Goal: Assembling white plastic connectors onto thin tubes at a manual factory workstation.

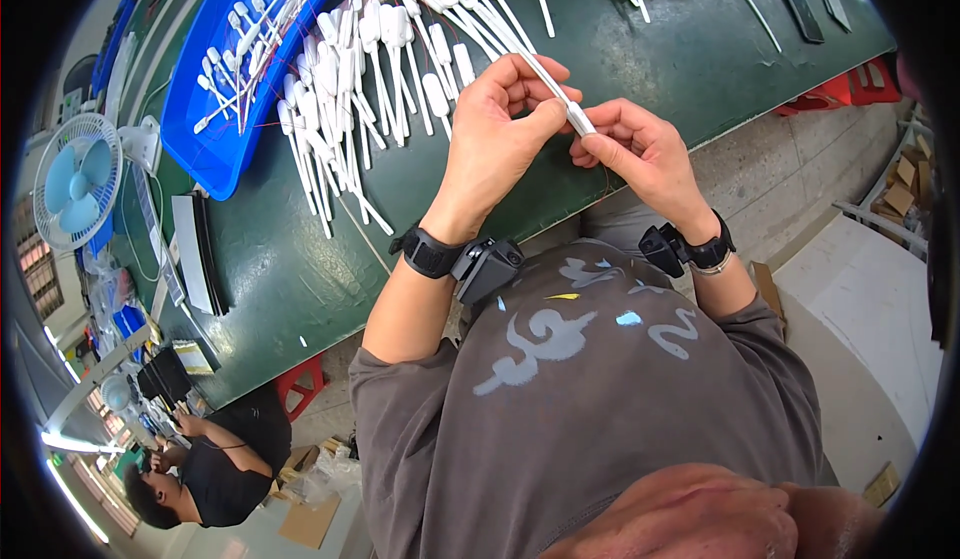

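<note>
White and slim, the stick (577, 117) slants over the green table's (280, 269) near edge, the left hand (508, 124) closed on its shaft, the right hand (640, 147) pinching its thick end, a pile (372, 27) of similar ones lying to the left, beside the blue bin (215, 167)!

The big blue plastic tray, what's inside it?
Inside the blue plastic tray are slim white sticks with wider ends and thin reddish wires. The part beneath the pile is covered, and the tray's far end is out of view.
</note>
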Motion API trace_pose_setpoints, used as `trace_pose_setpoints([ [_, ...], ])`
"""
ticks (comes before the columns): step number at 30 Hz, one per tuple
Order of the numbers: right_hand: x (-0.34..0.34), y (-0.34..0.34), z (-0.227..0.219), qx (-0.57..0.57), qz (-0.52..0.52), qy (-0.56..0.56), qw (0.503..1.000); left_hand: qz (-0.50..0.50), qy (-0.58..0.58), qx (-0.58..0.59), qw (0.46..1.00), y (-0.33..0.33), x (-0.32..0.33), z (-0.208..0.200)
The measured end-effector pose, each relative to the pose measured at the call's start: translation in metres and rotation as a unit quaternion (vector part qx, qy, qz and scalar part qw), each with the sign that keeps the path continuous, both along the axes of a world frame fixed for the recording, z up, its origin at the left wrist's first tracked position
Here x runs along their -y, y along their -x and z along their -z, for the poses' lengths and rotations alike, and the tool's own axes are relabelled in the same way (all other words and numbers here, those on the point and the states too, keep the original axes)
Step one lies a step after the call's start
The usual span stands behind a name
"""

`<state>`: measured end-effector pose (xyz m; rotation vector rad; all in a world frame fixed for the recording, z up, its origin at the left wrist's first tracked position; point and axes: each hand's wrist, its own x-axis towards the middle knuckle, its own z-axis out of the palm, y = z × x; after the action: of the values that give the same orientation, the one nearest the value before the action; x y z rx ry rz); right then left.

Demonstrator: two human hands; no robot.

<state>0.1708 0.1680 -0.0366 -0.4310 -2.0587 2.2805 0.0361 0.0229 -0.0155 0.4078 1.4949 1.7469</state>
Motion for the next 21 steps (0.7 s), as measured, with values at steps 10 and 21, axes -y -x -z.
trace_pose_setpoints([
  [10, 0.001, 0.0, 0.002, -0.003, -0.008, -0.024, 1.0, -0.031, 0.002, -0.002, 1.0, -0.004, -0.002, 0.002],
  [21, -0.004, 0.01, -0.011, 0.109, -0.056, 0.295, 0.948, 0.044, -0.044, 0.044, 0.997, 0.002, 0.002, 0.001],
])
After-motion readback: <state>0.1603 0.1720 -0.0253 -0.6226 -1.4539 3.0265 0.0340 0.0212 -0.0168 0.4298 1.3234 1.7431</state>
